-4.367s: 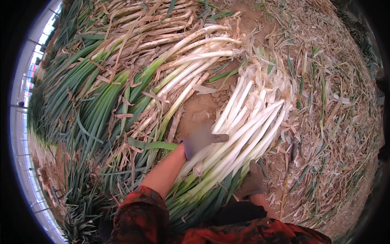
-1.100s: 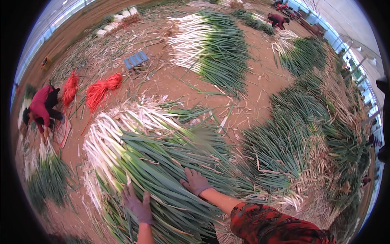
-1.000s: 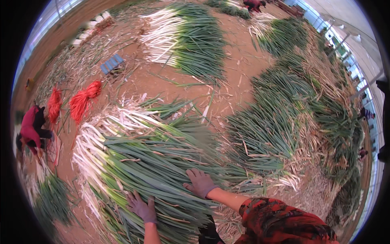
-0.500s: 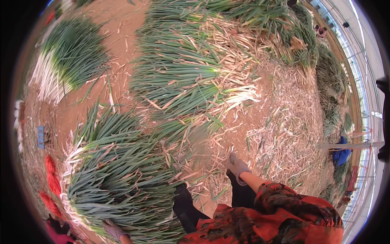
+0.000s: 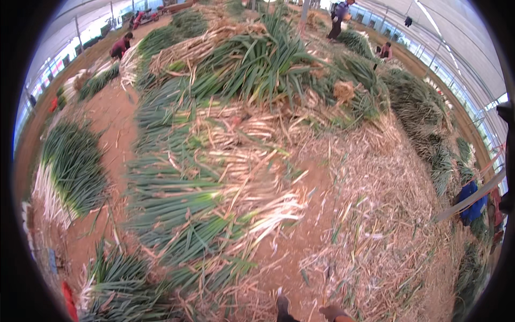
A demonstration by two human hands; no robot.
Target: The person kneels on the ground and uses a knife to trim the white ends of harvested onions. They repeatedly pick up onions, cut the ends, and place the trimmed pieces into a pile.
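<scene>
Only a small part of my right hand (image 5: 332,311) shows at the lower edge, in a light glove, with the forearm cut off by the frame. Its fingers are blurred, so their pose is unclear. The dark tip of my shoe (image 5: 282,306) is to its left, and dry leaf litter (image 5: 354,273) surrounds the hand. My left hand is out of the picture. Ahead on the left lies a wide spread of green onions (image 5: 177,196), leaves to the left and white stalks to the right. Another green onion heap (image 5: 126,292) sits at the lower left.
A neat stack of green onions (image 5: 75,166) stands at the far left beside a dirt strip (image 5: 115,145). A taller onion pile (image 5: 268,59) rises ahead. People (image 5: 339,19) are at the back. A blue cloth (image 5: 471,206) and a slanting strap (image 5: 472,198) are at the right.
The view has tilted up, bringing the greenhouse's far end and people into sight. My left hand, which lay on the lower-left onion heap, has left the picture; my right hand now sits at the lower edge.
</scene>
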